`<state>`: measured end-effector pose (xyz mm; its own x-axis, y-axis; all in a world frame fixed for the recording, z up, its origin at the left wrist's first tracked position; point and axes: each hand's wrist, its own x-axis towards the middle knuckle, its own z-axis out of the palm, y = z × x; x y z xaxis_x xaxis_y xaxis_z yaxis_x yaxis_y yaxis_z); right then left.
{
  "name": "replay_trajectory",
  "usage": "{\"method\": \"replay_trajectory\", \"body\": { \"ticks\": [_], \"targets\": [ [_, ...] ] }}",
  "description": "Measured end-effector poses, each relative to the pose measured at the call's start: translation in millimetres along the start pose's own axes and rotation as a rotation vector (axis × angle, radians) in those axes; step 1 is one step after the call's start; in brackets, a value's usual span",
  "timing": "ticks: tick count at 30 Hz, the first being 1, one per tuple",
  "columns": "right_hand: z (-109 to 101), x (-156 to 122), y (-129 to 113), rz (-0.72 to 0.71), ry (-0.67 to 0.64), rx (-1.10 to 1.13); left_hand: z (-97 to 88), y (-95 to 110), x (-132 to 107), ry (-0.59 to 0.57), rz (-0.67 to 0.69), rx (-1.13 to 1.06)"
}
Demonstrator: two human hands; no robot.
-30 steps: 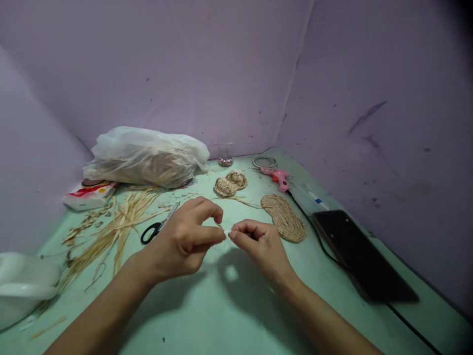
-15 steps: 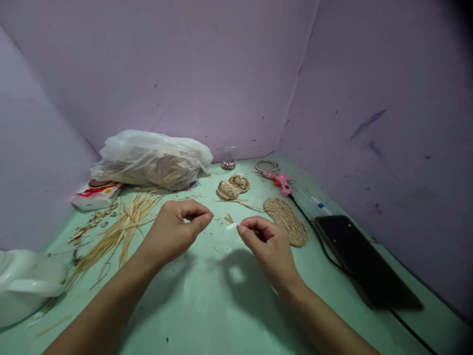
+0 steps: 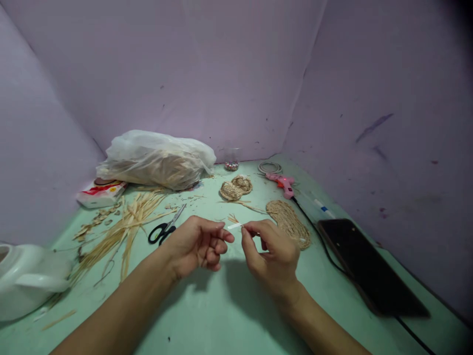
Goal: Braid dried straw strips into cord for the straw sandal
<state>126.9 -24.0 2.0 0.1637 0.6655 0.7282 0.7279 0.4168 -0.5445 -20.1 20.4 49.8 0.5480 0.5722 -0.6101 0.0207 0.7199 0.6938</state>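
We had our two hands up over the green counter (image 3: 221,315), near the middle of the frame. Our right hand (image 3: 275,251) pinched a small white strip (image 3: 234,226) between thumb and first finger, so those fingers were clamped on it. The strip stuck out to the left, toward our other hand. Our left hand (image 3: 197,244) sat just beside it with its fingers curled in loosely. It held nothing that we could see, and its fingertips were close to the strip's free end but not on it.

We think this was the little step of getting the strip ready in our hands. The next move would need the left fingers to catch the free end gently, because the strip looked thin and easy to bend or drop.

Around our hands lay many craft things. Black scissors (image 3: 164,229) lay to the left of the left hand. Pale straw sticks (image 3: 125,229) were spread out farther left. A plastic bag (image 3: 158,158) full of straw sat at the back. Two small coiled straw rounds (image 3: 236,187) lay in the upper middle, and a flat oval straw mat (image 3: 288,222) lay just behind the right hand. A pink glue gun (image 3: 281,182) lay behind the mat. A dark phone (image 3: 369,266) lay on the right side.
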Motion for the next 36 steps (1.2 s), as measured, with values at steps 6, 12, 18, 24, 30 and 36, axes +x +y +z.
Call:
{"method": "replay_trajectory", "body": {
  "ticks": [6,12,18,24,30,36],
  "targets": [
    [-0.2,-1.6,1.7,-0.054,0.012,-0.041,1.2,-2.3,2.2,-0.051,-0.174,-0.152],
    [1.0,-3.0,3.3,-0.220,0.046,-0.135,9.0,-3.5,-5.2,-0.032,-0.169,-0.226],
    [1.1,-3.5,2.7,-0.224,0.062,-0.159,15.4,-6.9,-8.8,0.073,-0.066,-0.252],
    [2.3,-3.4,2.4,-0.215,0.064,-0.148,21.8,-15.7,-5.5,0.242,0.135,-0.132],
    [2.4,-4.4,2.0,-0.135,0.031,-0.091,26.6,-24.0,1.7,0.386,0.412,0.097],
    [0.0,1.4,-4.0,0.199,-0.072,0.217,25.1,-23.3,3.0,0.366,0.431,0.162]
  ]
}}
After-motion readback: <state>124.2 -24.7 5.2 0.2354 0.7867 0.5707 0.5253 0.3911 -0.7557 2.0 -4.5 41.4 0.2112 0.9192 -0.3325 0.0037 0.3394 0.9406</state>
